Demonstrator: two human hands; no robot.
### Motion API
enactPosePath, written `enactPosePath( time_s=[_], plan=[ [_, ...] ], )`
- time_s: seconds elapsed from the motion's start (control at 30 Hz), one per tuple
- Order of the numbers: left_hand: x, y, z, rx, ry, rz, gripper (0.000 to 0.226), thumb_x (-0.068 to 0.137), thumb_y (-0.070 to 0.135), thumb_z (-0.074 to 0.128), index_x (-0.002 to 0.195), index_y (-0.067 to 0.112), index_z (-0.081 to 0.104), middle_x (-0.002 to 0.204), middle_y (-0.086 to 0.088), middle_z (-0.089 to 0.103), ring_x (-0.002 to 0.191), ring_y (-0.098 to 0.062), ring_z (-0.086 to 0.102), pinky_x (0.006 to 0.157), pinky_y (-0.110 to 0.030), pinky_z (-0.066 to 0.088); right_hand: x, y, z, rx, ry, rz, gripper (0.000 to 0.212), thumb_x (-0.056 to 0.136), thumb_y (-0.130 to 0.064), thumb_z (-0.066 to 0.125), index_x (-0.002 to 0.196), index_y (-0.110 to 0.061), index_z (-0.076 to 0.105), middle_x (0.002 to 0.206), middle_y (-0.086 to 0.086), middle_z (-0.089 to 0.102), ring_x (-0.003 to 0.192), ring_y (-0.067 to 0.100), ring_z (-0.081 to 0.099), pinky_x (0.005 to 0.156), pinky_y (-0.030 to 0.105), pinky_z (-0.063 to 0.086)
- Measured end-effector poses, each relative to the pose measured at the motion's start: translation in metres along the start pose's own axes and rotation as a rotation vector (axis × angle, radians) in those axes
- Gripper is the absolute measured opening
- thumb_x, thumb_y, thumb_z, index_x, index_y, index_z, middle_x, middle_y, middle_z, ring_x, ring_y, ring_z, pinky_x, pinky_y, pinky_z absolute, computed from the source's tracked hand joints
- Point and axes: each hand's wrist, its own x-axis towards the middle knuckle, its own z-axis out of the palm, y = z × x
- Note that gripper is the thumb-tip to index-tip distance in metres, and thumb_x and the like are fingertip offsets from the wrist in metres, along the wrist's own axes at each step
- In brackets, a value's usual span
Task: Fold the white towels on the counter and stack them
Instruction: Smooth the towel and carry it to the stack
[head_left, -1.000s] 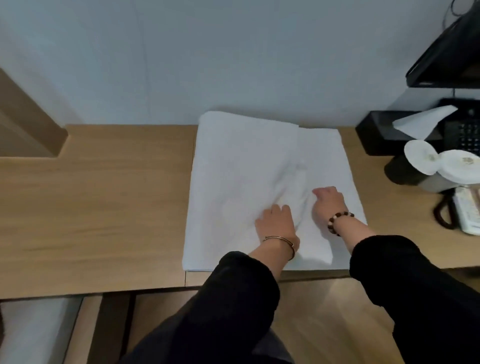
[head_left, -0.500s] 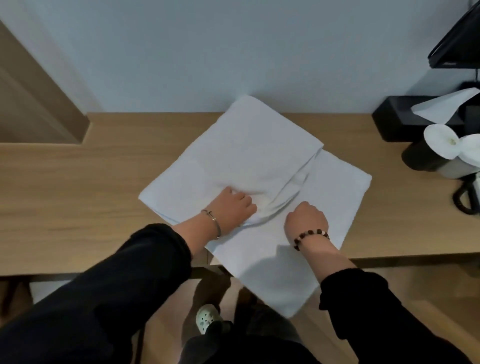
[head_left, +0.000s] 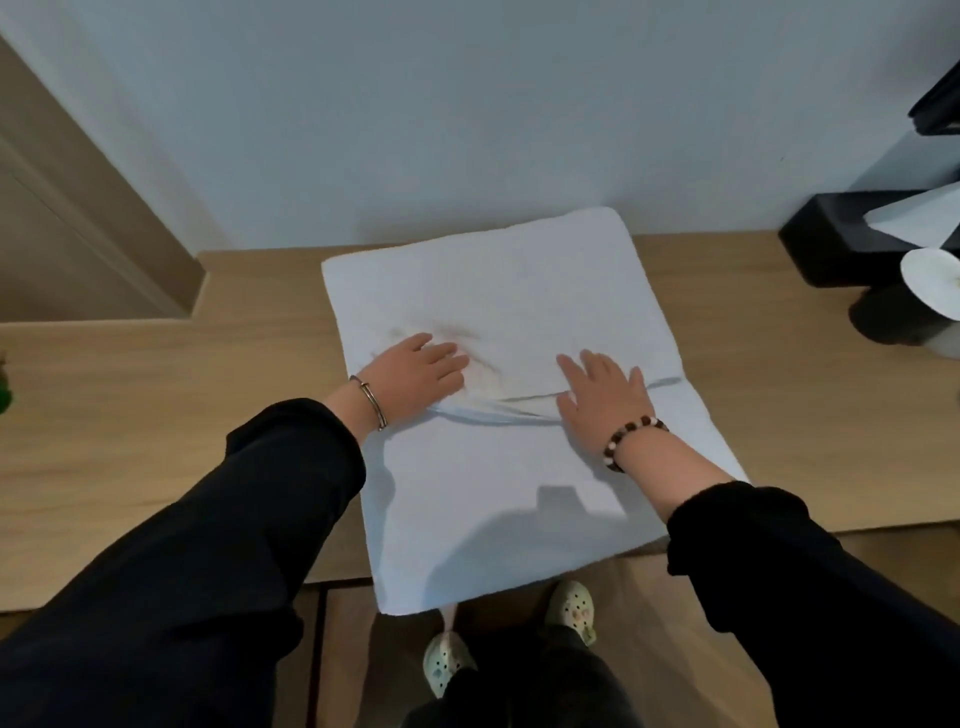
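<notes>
The left hand (head_left: 421, 374) lies flat on the white towel (head_left: 493, 291), fingers straight and together, pointing right. The right hand (head_left: 602, 395) presses flat just beside it, fingers spread and pointing to the far side. Neither hand grips anything. A thin metal bangle (head_left: 370, 402) sits on the left wrist and a bead bracelet (head_left: 628, 439) on the right, both above black sleeves (head_left: 234, 519).

Between the two hands runs the loose edge of an upper layer of towel, with a few rumpled folds bunched along it. That upper layer covers the far half. The lower layer spreads nearer and hangs over the near edge of the worktop (head_left: 156, 415). Faint creases fan out from the left fingertips. The towel's far right corner reaches the pale wall (head_left: 467, 104).

At the far right stand a black box (head_left: 831, 234) with a sheet of white paper (head_left: 919, 218) sticking out, and nearer, a dark cup (head_left: 883, 322) with a white disc (head_left: 930, 280) leaning on it. Both are well apart from the towel. A brown panel (head_left: 78, 208) cuts in at the far left corner, and something green (head_left: 4, 395) shows at the left edge.

Bare wood lies to the left of the towel, and a narrower strip to its right. Below the near edge, two pale clogs (head_left: 447, 660) stand on the floor.
</notes>
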Motion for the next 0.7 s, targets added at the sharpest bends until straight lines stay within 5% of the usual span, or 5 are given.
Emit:
enactPosePath(
  time_s=[0.17,0.37,0.43,0.57,0.7],
  plan=[
    [0.019,-0.040,0.008,0.016,0.058,-0.233,0.021,0.059,0.007,0.082,0.071,0.010,0.066,0.079,-0.007,0.067,0.068,-0.024,0.065,0.060,-0.030,0.051,0.030,-0.027,0.022,-0.072,0.026,0.072,0.058,0.098,-0.045,0.022,0.150,-0.026,0.004,0.152,0.008,0.018,0.134,0.028,0.023,0.105,0.044,0.027],
    [-0.010,-0.020,0.005,-0.070,0.134,-0.261,0.032,0.042,0.004,0.084,0.067,0.011,0.066,0.059,-0.005,0.056,0.050,-0.023,0.054,0.049,-0.027,0.045,0.044,-0.007,0.028,-0.069,0.096,0.020,0.059,0.096,-0.050,0.025,0.149,-0.032,0.008,0.151,0.007,0.021,0.134,0.029,0.022,0.103,0.044,0.025],
    [-0.022,-0.003,0.005,-0.140,0.072,-0.303,0.040,0.039,0.010,0.084,0.075,0.011,0.068,0.065,-0.005,0.059,0.055,-0.025,0.056,0.052,-0.028,0.046,0.040,0.003,0.032,-0.098,0.105,-0.019,0.059,0.096,-0.051,0.024,0.150,-0.034,0.006,0.152,0.007,0.020,0.135,0.028,0.020,0.104,0.042,0.023],
    [-0.023,0.023,0.004,-0.282,-0.195,-0.509,0.043,0.081,0.052,0.053,0.106,0.017,0.055,0.101,-0.002,0.055,0.092,-0.024,0.051,0.070,-0.033,0.037,0.032,0.009,0.036,-0.098,0.149,-0.070,0.055,0.098,-0.046,0.025,0.150,-0.034,0.012,0.152,0.007,0.022,0.134,0.026,0.021,0.104,0.040,0.021],
    [-0.014,0.015,0.000,-0.567,-0.221,-0.798,0.039,0.091,0.059,0.039,0.090,0.023,0.055,0.095,0.001,0.049,0.094,-0.021,0.052,0.066,-0.030,0.035,0.032,0.006,0.028,0.022,0.211,-0.058,0.047,0.096,-0.035,0.038,0.143,-0.034,0.036,0.146,0.005,0.035,0.130,0.025,0.029,0.101,0.038,0.024]
  ],
)
